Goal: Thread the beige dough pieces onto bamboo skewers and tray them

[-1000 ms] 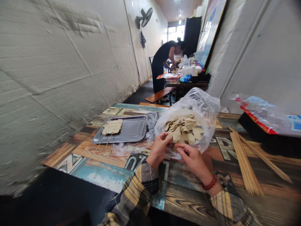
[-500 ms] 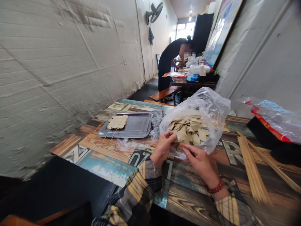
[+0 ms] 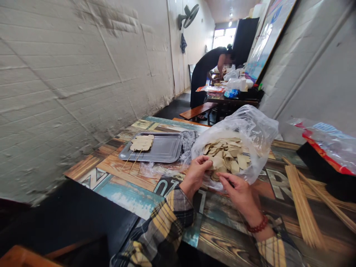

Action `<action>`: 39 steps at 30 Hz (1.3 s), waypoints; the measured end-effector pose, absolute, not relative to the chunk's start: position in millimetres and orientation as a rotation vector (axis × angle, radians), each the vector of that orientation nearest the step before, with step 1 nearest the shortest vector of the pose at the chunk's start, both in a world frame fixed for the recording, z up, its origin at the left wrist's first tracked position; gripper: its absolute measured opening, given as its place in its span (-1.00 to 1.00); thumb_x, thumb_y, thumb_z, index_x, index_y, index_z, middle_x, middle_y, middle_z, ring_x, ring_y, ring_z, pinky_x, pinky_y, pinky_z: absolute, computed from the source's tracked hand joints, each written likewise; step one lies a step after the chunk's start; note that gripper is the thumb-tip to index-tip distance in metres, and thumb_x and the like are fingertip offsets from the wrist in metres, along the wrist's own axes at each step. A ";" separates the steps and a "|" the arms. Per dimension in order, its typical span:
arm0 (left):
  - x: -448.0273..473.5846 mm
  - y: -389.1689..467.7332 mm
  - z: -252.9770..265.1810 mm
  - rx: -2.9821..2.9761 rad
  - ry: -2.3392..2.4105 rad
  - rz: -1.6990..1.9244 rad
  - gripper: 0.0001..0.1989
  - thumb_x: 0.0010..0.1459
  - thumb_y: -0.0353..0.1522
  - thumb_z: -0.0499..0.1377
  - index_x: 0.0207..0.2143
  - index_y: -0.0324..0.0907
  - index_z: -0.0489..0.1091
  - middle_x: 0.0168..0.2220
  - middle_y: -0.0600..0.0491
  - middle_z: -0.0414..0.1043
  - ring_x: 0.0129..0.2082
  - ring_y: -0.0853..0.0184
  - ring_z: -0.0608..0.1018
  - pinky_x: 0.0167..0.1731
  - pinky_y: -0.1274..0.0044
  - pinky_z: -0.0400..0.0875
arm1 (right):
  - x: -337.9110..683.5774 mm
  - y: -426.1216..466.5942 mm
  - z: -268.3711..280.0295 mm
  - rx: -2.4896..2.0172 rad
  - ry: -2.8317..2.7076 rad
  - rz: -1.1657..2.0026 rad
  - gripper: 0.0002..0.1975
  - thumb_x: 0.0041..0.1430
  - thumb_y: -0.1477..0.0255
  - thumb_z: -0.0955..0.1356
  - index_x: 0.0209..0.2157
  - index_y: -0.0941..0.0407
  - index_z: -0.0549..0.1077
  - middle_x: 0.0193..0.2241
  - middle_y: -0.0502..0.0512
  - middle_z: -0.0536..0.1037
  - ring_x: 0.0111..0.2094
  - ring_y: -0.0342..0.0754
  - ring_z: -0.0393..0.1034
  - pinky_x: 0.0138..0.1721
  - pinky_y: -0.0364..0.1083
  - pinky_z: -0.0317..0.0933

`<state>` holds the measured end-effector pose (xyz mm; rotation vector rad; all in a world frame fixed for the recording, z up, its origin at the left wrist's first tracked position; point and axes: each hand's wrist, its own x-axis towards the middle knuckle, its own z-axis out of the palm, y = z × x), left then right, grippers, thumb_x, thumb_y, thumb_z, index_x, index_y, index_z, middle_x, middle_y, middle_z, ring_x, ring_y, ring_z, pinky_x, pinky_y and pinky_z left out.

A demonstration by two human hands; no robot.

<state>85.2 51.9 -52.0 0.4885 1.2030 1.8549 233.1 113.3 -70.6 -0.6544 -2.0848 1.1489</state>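
Note:
My left hand (image 3: 197, 171) pinches a pale, flat oval slice (image 3: 217, 163) at the near edge of an open clear plastic bag (image 3: 260, 129). Inside the bag lies a heap of similar beige slices (image 3: 232, 150). Close beside it, my right hand (image 3: 238, 191) is closed, thumb against fingers, at the slice's lower edge. A thin skewer, mostly hidden, appears to run back under that palm. To the left, a metal tray (image 3: 169, 148) carries slices threaded on skewers (image 3: 142, 142), with the stick ends over the near rim.
A bundle of bamboo skewers (image 3: 303, 207) lies at the right, near a black container (image 3: 314, 157) with red-edged plastic packaging. Crumpled clear plastic (image 3: 155, 168) sits by the tray. Farther back, a person (image 3: 204, 72) bends over another table beside a bench (image 3: 198, 110).
The view has shifted slightly, so everything sits a little farther right. Both hands stay close together at the slice, with hardly any movement.

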 end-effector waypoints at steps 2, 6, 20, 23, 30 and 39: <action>85.0 52.3 -53.1 0.495 1.203 1.848 -0.73 -0.24 -0.33 0.36 -0.47 -0.25 0.39 -0.50 0.14 0.37 -0.53 0.49 0.37 -0.51 0.62 0.19 | 233.3 113.6 -70.8 -0.654 -2.085 1.138 -0.68 0.18 0.22 0.31 -0.23 0.11 0.60 -0.26 0.16 0.65 -0.25 0.08 0.53 -0.19 0.01 0.38; 85.3 52.0 -53.4 0.497 1.200 1.833 -0.74 -0.22 -0.33 0.35 -0.46 -0.24 0.39 -0.50 0.14 0.36 -0.54 0.50 0.35 -0.51 0.62 0.18 | 233.1 113.3 -70.2 -0.663 -2.073 1.126 -0.68 0.17 0.21 0.32 -0.25 0.10 0.61 -0.29 0.16 0.65 -0.28 0.08 0.53 -0.22 0.01 0.39; 88.9 49.8 -49.0 0.558 1.224 1.833 -0.74 -0.19 -0.32 0.34 -0.43 -0.23 0.40 -0.51 0.18 0.33 -0.55 0.52 0.31 -0.51 0.62 0.16 | 229.4 112.9 -70.5 -0.717 -2.048 1.199 -0.64 0.18 0.20 0.31 -0.21 0.16 0.59 -0.35 0.15 0.64 -0.33 0.03 0.51 -0.28 -0.05 0.35; 88.3 50.9 -49.8 0.568 1.248 1.839 -0.74 -0.20 -0.32 0.35 -0.43 -0.24 0.41 -0.51 0.18 0.33 -0.55 0.53 0.30 -0.53 0.62 0.15 | 229.6 112.5 -71.1 -0.716 -2.057 1.219 -0.63 0.19 0.20 0.29 -0.19 0.16 0.58 -0.38 0.13 0.63 -0.36 0.01 0.49 -0.34 -0.09 0.32; 88.1 51.8 -50.3 0.518 1.189 1.839 -0.73 -0.22 -0.34 0.37 -0.45 -0.24 0.40 -0.51 0.17 0.34 -0.56 0.53 0.32 -0.52 0.63 0.17 | 229.9 111.1 -69.0 -0.713 -2.046 1.218 -0.63 0.18 0.19 0.29 -0.21 0.17 0.58 -0.45 0.11 0.59 -0.43 -0.03 0.44 -0.44 -0.13 0.27; 90.6 51.4 -48.4 0.481 1.119 1.824 -0.69 -0.26 -0.32 0.40 -0.48 -0.24 0.37 -0.52 0.16 0.34 -0.56 0.50 0.36 -0.48 0.59 0.24 | 229.1 109.8 -66.8 -0.715 -2.054 1.166 -0.62 0.19 0.16 0.29 -0.27 0.16 0.59 -0.53 0.06 0.55 -0.50 -0.07 0.39 -0.46 -0.14 0.23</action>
